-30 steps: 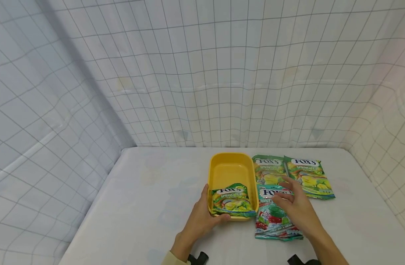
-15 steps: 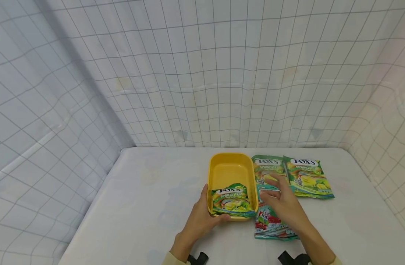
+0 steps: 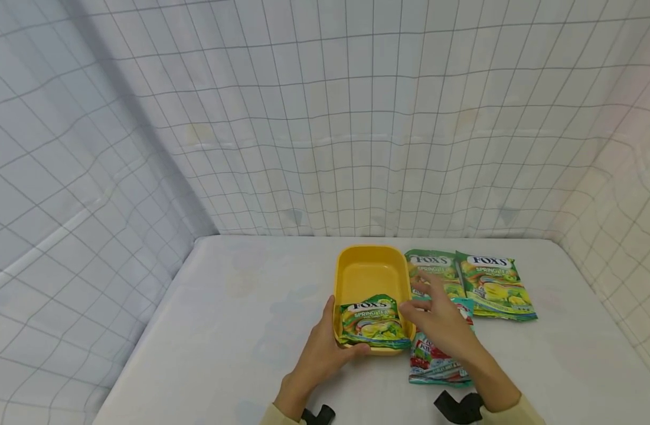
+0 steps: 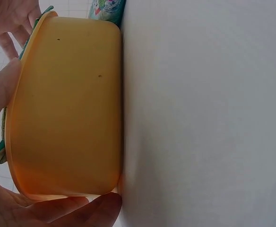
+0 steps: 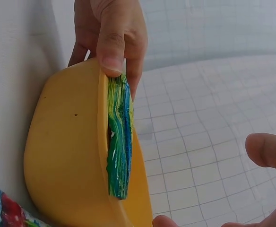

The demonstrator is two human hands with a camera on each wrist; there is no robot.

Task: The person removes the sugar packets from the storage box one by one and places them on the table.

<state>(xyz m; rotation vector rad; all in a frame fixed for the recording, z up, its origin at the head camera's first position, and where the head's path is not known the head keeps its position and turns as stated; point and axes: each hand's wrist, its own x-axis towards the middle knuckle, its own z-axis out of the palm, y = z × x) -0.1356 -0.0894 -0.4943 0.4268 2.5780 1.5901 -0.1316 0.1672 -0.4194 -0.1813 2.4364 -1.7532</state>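
A yellow tub [image 3: 371,277] stands on the white table, and my left hand [image 3: 325,345] grips its near left corner. The left thumb [image 4: 3,87] lies on the near rim, with the other fingers along the side wall. In the tub's near end rests a green Fox's Spring Tea candy bag [image 3: 372,321], its lower edge over the rim. My right hand [image 3: 441,321] hovers by the tub's right rim, fingers loosely bent and holding nothing. Beneath it lies a teal Fox's mint candy bag [image 3: 436,369], partly hidden by the hand.
Behind the right hand lies another Spring Tea bag [image 3: 431,260], close to the tub's right side. A third Spring Tea bag [image 3: 497,289] is to its right. Pale gridded cloth walls [image 3: 356,147] enclose the table [image 3: 239,330] at the back and sides.
My right hand has moved left, from over the mint bag to the tub's right rim. The left hand, the tub and the bags have stayed in place.
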